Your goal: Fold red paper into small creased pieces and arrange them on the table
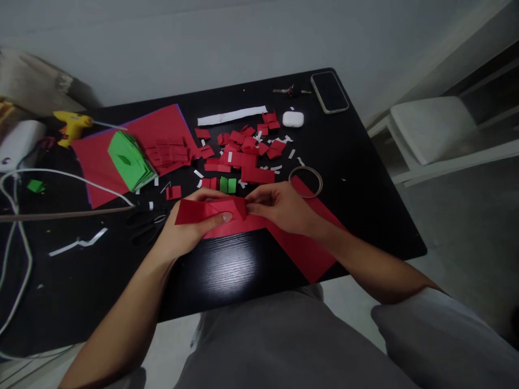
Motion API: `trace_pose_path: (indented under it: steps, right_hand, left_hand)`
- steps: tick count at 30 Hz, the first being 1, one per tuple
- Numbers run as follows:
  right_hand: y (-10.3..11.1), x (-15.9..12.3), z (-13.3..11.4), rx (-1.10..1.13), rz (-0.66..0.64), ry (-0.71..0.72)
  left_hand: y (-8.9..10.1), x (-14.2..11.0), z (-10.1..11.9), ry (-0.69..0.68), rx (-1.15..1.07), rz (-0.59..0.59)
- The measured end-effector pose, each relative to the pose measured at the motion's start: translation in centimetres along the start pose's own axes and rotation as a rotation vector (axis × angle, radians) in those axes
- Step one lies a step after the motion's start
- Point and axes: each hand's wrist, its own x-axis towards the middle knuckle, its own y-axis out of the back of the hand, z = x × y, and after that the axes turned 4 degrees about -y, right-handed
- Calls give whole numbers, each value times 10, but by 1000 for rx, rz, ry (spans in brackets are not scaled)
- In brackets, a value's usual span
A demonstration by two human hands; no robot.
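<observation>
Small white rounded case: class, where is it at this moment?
In the head view, the case lies near the back right of the black table, between folded red paper pieces and the dark-screened rectangular phone.

Hands (279,208) gripping red paper (227,205) above black table (186,286).

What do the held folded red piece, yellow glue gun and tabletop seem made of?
Folded red piece: likely matte paper or thin card, given its crisp creases.
Yellow glue gun: probably plastic, by its even colour; finish unclear.
Tabletop: perhaps wood-effect laminate, semi-gloss; fine grain shows in the glare.
</observation>
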Motion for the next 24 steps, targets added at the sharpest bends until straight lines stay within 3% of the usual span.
trace_pose_path:
  steps: [24]
  right_hand:
    - [0, -2, -8, -87, -1, -11]
  left_hand:
    - [-4, -1, -4, -3, 52, 61]
